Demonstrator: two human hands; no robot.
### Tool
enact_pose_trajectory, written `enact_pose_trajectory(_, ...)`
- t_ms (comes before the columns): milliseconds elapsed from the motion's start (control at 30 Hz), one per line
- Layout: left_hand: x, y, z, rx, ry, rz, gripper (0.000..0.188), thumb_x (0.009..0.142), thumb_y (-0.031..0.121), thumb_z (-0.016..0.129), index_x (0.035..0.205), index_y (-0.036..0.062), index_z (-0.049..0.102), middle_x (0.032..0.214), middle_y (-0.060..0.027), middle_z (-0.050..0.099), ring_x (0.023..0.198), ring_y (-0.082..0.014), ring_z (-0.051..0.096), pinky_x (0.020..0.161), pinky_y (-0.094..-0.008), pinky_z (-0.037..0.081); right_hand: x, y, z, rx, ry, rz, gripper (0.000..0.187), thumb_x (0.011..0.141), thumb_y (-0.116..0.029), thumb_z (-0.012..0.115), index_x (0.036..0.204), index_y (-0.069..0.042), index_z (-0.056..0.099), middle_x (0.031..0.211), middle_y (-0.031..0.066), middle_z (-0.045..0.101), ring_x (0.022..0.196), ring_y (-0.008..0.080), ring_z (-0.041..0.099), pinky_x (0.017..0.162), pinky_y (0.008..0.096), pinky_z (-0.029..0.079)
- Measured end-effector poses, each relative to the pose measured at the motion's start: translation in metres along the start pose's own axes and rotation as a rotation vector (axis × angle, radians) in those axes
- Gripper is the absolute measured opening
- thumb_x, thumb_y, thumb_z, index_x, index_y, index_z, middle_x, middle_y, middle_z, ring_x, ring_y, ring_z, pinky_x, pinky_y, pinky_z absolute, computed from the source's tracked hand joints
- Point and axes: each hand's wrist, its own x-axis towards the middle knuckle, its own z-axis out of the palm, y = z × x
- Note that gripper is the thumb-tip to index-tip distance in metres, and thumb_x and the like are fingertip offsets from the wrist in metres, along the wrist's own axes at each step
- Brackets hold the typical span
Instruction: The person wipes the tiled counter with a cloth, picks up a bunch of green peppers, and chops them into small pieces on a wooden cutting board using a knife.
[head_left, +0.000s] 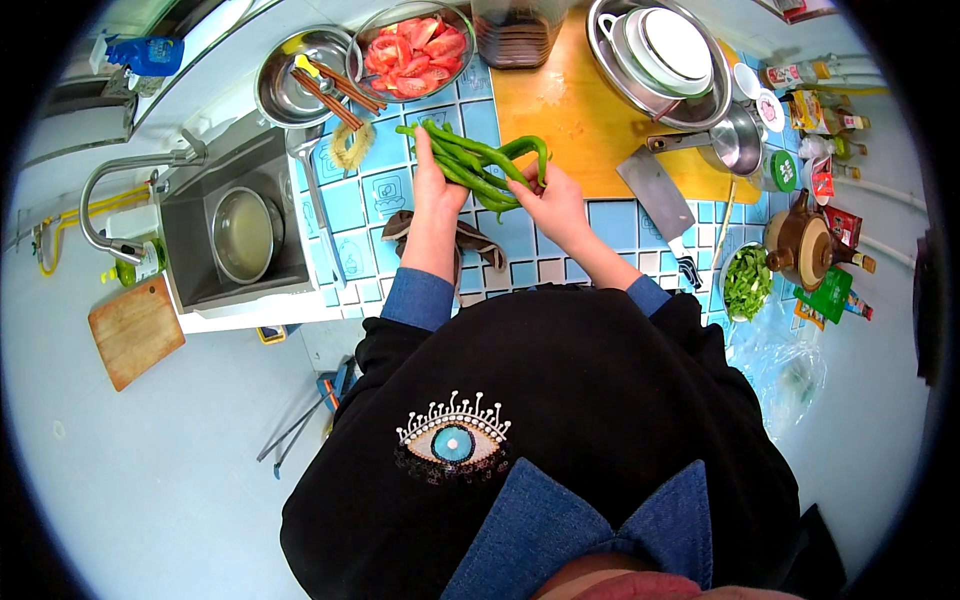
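We have long, glossy green peppers (pixel 470 160) bunched just above upper centre of the frame, over the blue-tiled desk (pixel 610 225). Left hand (pixel 438 190): fingers wrapped round the bunch, thumb along it. Right hand (pixel 556 205): fingers drawn in narrow on the bunch's right side. Flat steel cleaver (pixel 655 192) overlaps the smooth wooden board (pixel 540 110), right of centre. Wet-looking tomato wedges (pixel 415 50) fill a round bowl (pixel 471 45), upper left.
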Motion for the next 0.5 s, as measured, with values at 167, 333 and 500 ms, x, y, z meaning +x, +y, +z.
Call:
enact_pose_trajectory(167,0.008,0.007,-0.013,0.116,-0.073,-0.051,0.020,0.080,0.006,0.067,0.095,0.0001,0.055,0.088,-0.0121,0.060,0.082,-0.0275,0.061,0.079,-0.0419,0.051,0.001,0.010,-0.004,-0.176,-0.009,-0.296,0.020,0.073,-0.014,0.072,0.085,-0.004,0.058,0.078,0.0119,0.058,0.078,0.0325,0.057,0.064,0.0406,0.045)
enact_pose_trajectory(333,0.008,0.020,-0.017,0.049,-0.096,-0.032,0.021,0.078,-0.002,0.061,0.096,-0.0040,0.053,0.088,-0.0153,0.059,0.080,-0.0283,0.060,0.079,-0.0426,0.051,-0.006,0.021,-0.009,-0.158,-0.043,-0.315,0.021,0.074,-0.007,0.067,0.093,-0.004,0.060,0.087,0.0121,0.058,0.083,0.0302,0.058,0.068,0.0388,0.048)
enact_pose_trajectory(500,-0.010,0.048,-0.005,0.267,-0.119,0.265,0.028,0.075,-0.008,0.058,0.101,-0.0036,0.048,0.087,-0.0141,0.057,0.074,-0.0277,0.060,0.070,-0.0410,0.053,-0.020,0.038,-0.017,-0.017,-0.004,0.007,0.026,0.077,-0.004,0.059,0.103,-0.004,0.060,0.092,0.0133,0.059,0.084,0.0271,0.059,0.073,0.0360,0.051)
